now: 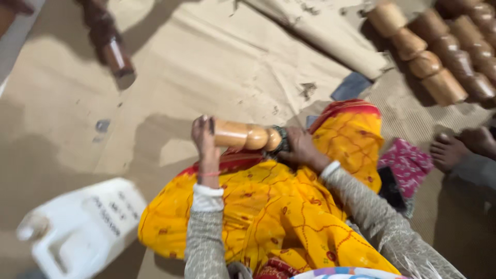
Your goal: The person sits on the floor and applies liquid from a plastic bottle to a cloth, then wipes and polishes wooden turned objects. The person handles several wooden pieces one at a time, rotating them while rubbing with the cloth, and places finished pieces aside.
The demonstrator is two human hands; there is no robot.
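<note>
Turned wooden piece (247, 135) lying across your lap — left hand (204, 138) cupped over its flat end, right hand (299, 149) gripping the rounded end with a dark pad (279, 139). Keep the left fingers braced while the right rubs evenly — don't let it slip.

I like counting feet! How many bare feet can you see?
1 bare foot, at the right edge beside the pink cloth; something blurred behind it may be another.
</note>
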